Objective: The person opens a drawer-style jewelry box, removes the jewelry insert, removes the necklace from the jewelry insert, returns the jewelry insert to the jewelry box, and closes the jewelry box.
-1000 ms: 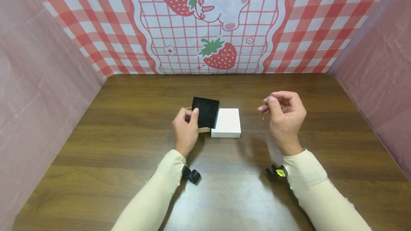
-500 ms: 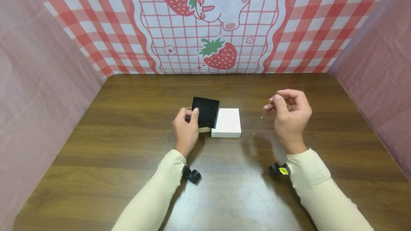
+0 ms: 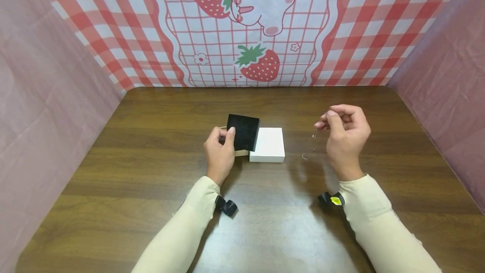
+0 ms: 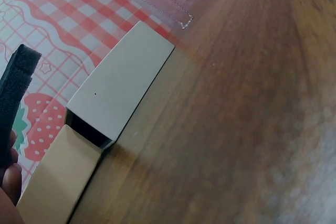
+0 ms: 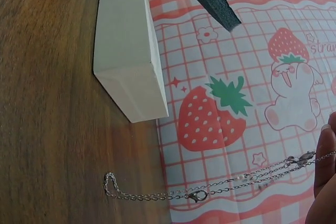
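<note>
Between thumb and fingers, my left hand (image 3: 220,151) holds a square black foam pad (image 3: 246,132), tilted above the table. Partly hidden beneath the pad and hand is a tan box (image 4: 63,169). A white box piece (image 3: 268,143) sits against the tan one's right side, with a dark gap showing at their junction in the left wrist view. To the right, my right hand (image 3: 346,144) is raised and pinches a thin silver chain (image 5: 152,197) at its fingertips. The chain hangs down in a doubled strand, with a lobster clasp (image 5: 198,196) partway along it.
The brown wooden table (image 3: 144,172) spreads around the boxes. A red-and-white checked cloth (image 3: 363,33) with strawberries forms the back wall, and pink cloth (image 3: 443,70) hangs on both sides. Each wrist wears a black camera strap.
My right hand has shifted right and slightly up, moving away from the boxes, while the chain sways below it. The left hand, pad and boxes stay put.
</note>
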The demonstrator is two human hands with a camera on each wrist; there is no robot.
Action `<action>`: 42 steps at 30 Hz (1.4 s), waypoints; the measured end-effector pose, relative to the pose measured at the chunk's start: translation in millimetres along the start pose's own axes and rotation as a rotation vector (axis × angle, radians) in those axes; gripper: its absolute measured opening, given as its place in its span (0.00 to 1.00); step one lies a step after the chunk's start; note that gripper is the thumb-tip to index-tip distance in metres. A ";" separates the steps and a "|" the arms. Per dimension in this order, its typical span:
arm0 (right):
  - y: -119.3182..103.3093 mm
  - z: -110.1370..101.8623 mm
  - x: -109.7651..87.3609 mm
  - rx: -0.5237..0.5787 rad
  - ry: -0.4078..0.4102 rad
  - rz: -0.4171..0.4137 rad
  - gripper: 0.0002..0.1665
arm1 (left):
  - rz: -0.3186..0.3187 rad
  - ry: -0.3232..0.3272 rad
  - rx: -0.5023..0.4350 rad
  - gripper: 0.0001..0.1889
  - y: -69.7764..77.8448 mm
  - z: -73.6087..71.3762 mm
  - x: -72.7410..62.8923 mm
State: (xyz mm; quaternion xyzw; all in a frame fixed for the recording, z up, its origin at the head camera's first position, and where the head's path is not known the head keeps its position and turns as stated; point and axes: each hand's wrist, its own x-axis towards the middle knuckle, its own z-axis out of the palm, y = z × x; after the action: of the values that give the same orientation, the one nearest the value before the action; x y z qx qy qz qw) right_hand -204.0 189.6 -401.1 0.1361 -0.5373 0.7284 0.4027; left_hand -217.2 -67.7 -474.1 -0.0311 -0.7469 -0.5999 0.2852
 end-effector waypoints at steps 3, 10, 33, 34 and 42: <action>0.3 -0.8 0.5 0.003 0.006 -0.002 0.04 | -0.002 -0.006 -0.001 0.13 0.0 0.2 0.2; 1.7 -1.2 -0.6 -0.028 -0.005 -0.014 0.05 | -0.002 -0.009 -0.007 0.13 0.2 0.2 0.1; 5.8 0.3 -2.7 -0.061 -0.004 0.007 0.04 | 0.007 0.007 -0.022 0.14 0.6 1.5 1.1; 4.0 1.4 -3.0 -0.060 -0.004 0.010 0.04 | 0.008 0.007 -0.023 0.14 0.5 1.5 1.2; -2.4 4.8 -4.6 -0.077 -0.021 0.014 0.05 | 0.006 0.005 -0.020 0.13 0.0 1.1 1.2</action>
State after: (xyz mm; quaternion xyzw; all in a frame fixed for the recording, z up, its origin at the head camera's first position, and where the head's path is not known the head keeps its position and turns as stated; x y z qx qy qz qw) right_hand -200.4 183.4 -400.5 0.1245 -0.5702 0.7085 0.3967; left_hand -218.7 -67.1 -473.6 -0.0347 -0.7399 -0.6067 0.2885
